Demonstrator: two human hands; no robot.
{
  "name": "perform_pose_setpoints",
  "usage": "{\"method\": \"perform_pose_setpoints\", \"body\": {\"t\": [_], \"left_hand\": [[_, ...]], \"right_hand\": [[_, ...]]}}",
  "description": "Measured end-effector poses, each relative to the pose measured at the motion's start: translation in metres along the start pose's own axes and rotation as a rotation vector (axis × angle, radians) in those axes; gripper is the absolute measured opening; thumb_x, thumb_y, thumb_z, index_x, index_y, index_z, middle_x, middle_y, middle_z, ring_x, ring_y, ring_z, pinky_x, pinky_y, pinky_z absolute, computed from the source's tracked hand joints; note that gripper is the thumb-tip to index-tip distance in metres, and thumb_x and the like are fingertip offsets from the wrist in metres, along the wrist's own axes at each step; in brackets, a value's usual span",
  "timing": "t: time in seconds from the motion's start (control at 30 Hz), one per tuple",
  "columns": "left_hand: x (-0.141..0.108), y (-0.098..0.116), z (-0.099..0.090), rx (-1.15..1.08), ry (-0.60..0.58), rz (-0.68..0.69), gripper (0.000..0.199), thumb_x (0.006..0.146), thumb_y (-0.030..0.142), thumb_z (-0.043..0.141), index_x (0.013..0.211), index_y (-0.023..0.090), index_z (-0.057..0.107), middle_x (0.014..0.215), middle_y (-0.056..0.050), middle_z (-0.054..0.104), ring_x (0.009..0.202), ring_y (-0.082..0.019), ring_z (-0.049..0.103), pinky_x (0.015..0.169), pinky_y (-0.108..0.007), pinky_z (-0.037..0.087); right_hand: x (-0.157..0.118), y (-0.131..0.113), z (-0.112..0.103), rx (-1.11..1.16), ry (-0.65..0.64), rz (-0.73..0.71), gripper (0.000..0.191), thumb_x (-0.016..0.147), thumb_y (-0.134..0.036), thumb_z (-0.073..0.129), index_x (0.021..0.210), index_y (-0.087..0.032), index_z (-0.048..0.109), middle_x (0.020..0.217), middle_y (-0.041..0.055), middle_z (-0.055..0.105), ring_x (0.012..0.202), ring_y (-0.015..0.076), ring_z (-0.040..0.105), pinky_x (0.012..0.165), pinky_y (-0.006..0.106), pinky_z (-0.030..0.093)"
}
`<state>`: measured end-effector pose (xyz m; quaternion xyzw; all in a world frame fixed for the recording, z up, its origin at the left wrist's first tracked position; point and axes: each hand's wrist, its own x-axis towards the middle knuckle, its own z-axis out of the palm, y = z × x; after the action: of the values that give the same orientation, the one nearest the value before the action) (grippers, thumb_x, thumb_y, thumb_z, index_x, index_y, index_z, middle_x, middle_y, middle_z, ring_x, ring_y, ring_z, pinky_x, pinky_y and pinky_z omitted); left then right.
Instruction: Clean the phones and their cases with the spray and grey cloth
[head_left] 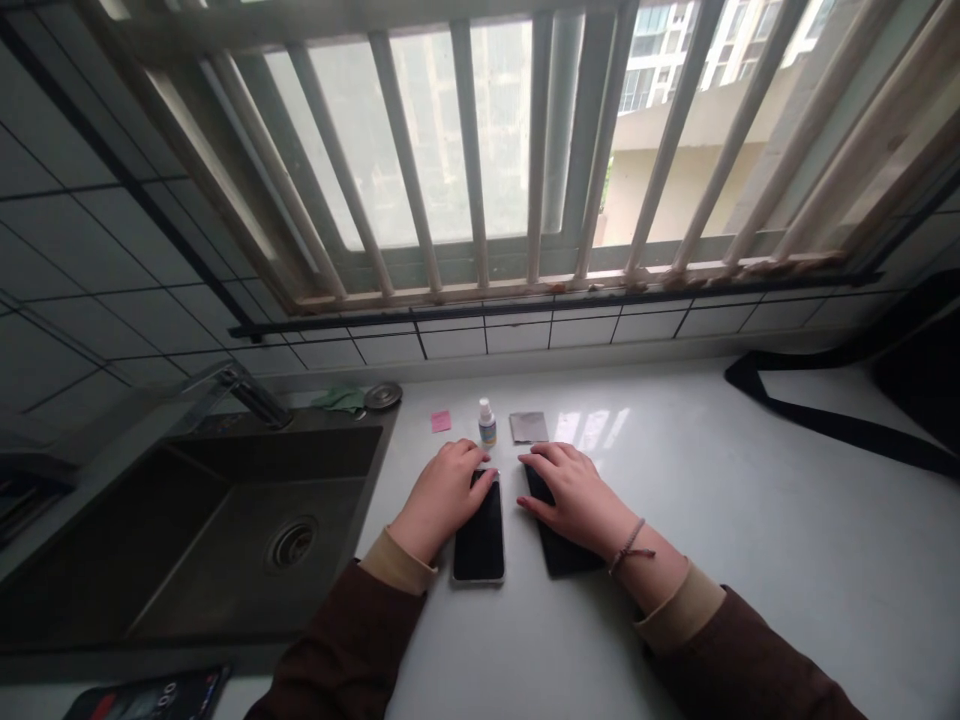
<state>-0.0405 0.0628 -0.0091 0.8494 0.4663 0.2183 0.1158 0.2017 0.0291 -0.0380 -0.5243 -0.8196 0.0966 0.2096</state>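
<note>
My left hand [448,492] rests over the upper left part of a smartphone [480,545] in a clear case, its dark screen facing up. The thumb is apart from the stretched fingers. My right hand [574,495] lies over a black flat slab [564,556], with fingers and thumb spread. That hand hides much of the slab, so I cannot tell whether it is a second phone. Beyond the hands stand a small white-capped spray bottle [487,426], a pink sticky note [440,421] and a folded grey cloth [529,428].
A dark sink [247,530] with a faucet [251,392] is at left. A green cloth [339,400] and a metal drain cover [383,396] lie at its back rim. A black strap [832,415] crosses the counter [787,540] at right. Behind is a barred window [465,150].
</note>
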Motion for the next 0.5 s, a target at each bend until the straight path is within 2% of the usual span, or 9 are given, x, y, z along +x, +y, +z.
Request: {"method": "perform_pose_setpoints", "body": {"t": [0.2,0.5], "left_hand": [[-0.0041,-0.0006,0.0088,0.016,-0.06,-0.013,0.018,0.099,0.033,0.064,0.107,0.022,0.075,0.107,-0.011,0.068,0.105,-0.029,0.064,0.096,-0.041,0.051],[-0.0049,-0.0021,0.0108,0.033,-0.068,-0.032,0.021,0.102,0.034,0.061,0.11,0.021,0.076,0.108,-0.011,0.067,0.106,-0.029,0.062,0.098,-0.042,0.05]], "right_hand": [[0.0021,-0.0055,-0.0043,-0.022,-0.047,0.064,0.05,0.094,-0.043,0.072,0.14,-0.024,0.063,0.144,0.0134,0.061,0.134,0.034,0.052,0.112,0.049,0.044],[0.0026,-0.0088,-0.007,-0.047,-0.072,0.081,0.051,0.094,-0.041,0.07,0.142,-0.023,0.061,0.144,0.0146,0.06,0.134,0.034,0.05,0.112,0.047,0.043]]}}
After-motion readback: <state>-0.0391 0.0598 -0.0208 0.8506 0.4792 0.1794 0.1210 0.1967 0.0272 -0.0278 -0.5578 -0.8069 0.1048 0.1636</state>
